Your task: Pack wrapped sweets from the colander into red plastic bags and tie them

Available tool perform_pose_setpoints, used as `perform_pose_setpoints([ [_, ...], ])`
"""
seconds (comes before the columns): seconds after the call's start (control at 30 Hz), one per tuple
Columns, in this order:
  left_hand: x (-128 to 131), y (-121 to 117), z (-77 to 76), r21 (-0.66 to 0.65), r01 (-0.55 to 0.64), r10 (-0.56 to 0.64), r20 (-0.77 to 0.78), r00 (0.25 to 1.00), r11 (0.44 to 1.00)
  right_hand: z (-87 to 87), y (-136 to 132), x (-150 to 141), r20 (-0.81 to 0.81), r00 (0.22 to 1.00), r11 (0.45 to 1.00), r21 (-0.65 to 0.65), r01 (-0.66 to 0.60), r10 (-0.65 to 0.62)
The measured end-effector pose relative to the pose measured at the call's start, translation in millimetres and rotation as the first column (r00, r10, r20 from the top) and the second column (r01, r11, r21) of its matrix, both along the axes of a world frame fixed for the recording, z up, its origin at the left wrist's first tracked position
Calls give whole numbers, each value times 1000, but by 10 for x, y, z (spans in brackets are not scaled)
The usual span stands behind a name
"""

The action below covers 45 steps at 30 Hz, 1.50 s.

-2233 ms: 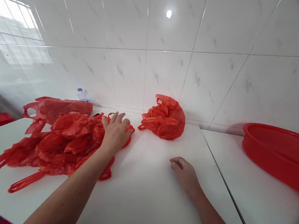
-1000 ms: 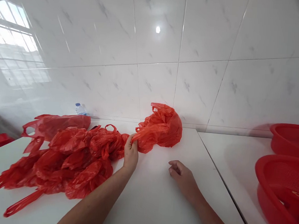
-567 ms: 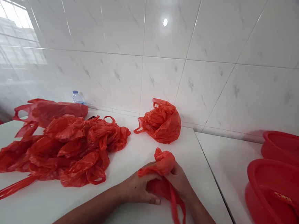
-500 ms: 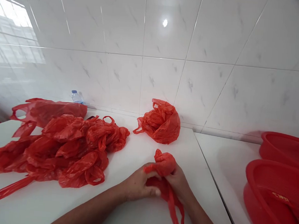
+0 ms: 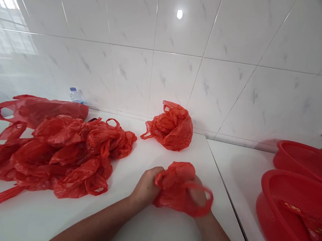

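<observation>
Both hands work one crumpled red plastic bag (image 5: 176, 188) low over the white table (image 5: 146, 230). My left hand (image 5: 144, 186) grips its left side. My right hand (image 5: 196, 197) is mostly wrapped in the plastic, with a handle loop around it. A big pile of loose red bags (image 5: 61, 149) lies to the left. A stuffed red bag (image 5: 171, 127) sits by the tiled wall behind my hands.
Two red plastic basins (image 5: 296, 205) stand at the right on a second white table. A flat red bag (image 5: 42, 107) and a small clear bottle (image 5: 75, 95) lie at the back left. A seam (image 5: 228, 189) divides the two tables.
My left hand left the pile, pulled one bag toward me, and both hands closed on it. Since half a second ago the dangling handle has been gathered up around my right hand.
</observation>
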<state>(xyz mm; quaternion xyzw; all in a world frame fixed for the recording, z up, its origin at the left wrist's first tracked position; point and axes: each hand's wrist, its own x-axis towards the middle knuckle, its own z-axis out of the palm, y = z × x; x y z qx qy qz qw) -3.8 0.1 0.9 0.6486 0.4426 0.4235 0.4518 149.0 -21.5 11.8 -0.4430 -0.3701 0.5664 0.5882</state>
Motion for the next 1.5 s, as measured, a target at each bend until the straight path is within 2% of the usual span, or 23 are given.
perform_pose_setpoints([
  [0.07, -112, 88, -2, -23, -81, 83, 64, 995, 996, -42, 98, 158, -90, 995, 997, -60, 42, -47],
  [0.17, -305, 231, 40, -133, -162, 196, 312, 930, 978, -74, 232, 433, -191, 961, 977, -116, 181, -201],
  [0.27, -419, 313, 57, -234, -139, 251, 560, 790, 962, -91, 292, 626, -249, 918, 948, -161, 275, -309],
  [0.33, -429, 324, 44, -264, -84, 234, 611, 756, 961, -96, 294, 682, -242, 922, 949, -164, 269, -303],
  [0.4, -409, 311, 35, -256, -65, 203, 562, 802, 965, -92, 280, 698, -241, 928, 954, -166, 250, -285],
  [0.47, -384, 281, 51, -167, -129, 188, 408, 893, 977, -75, 260, 697, -234, 936, 959, -164, 229, -263],
  [0.57, -356, 211, 116, 131, -226, 216, 86, 973, 965, -27, 225, 673, -167, 957, 964, -157, 213, -238],
  [0.63, -336, 151, 155, 277, -170, 196, -71, 978, 946, 12, 201, 632, -105, 974, 968, -171, 181, -201],
  [0.73, -299, 74, 165, 256, -19, 78, -220, 972, 966, 67, 171, 546, -38, 994, 982, -163, 97, -104],
  [0.8, -277, 52, 135, 205, 35, 26, -285, 958, 978, 101, 150, 498, 71, 987, 983, -101, 153, -146],
  [0.83, -269, 53, 112, 197, 32, 30, -304, 952, 980, 120, 135, 480, 175, 958, 969, -52, 241, -229],
  [0.87, -262, 59, 87, 200, 8, 56, -313, 948, 980, 140, 114, 465, 301, 891, 936, 16, 351, -339],
  [0.93, -253, 80, 38, 203, -81, 142, -303, 942, 976, 182, 50, 426, 519, 671, 840, 206, 502, -529],
  [0.97, -249, 88, 21, 194, -130, 183, -286, 941, 972, 199, 10, 396, 578, 573, 805, 308, 506, -582],
  [1.0, -242, 91, 11, 176, -166, 209, -264, 941, 970, 208, -31, 356, 606, 517, 793, 397, 461, -604],
  [1.07, -221, 79, 19, 114, -190, 210, -201, 957, 975, 192, -105, 250, 653, 516, 829, 494, 263, -554],
  [1.13, -193, 49, 61, 13, -141, 141, -95, 985, 990, 123, -146, 134, 739, 516, 876, 479, 51, -434],
  [1.23, -173, 28, 131, -146, 30, -2, 189, 982, 989, -19, -127, 34, 850, 435, 916, 383, -122, -298],
  [1.3, -202, 69, 134, -207, 75, 4, 360, 933, 975, -67, -80, 61, 897, 358, 918, 344, -200, -258],
  [1.37, -269, 160, 88, -254, 3, 113, 440, 891, 967, -47, -32, 160, 912, 321, 904, 343, -254, -256],
  [1.43, -356, 275, 16, -306, -99, 237, 453, 860, 947, 14, 5, 301, 893, 340, 894, 383, -234, -294],
  [1.5, -438, 373, -46, -309, -190, 307, 397, 865, 932, 71, 26, 442, 860, 371, 886, 433, -167, -351],
])
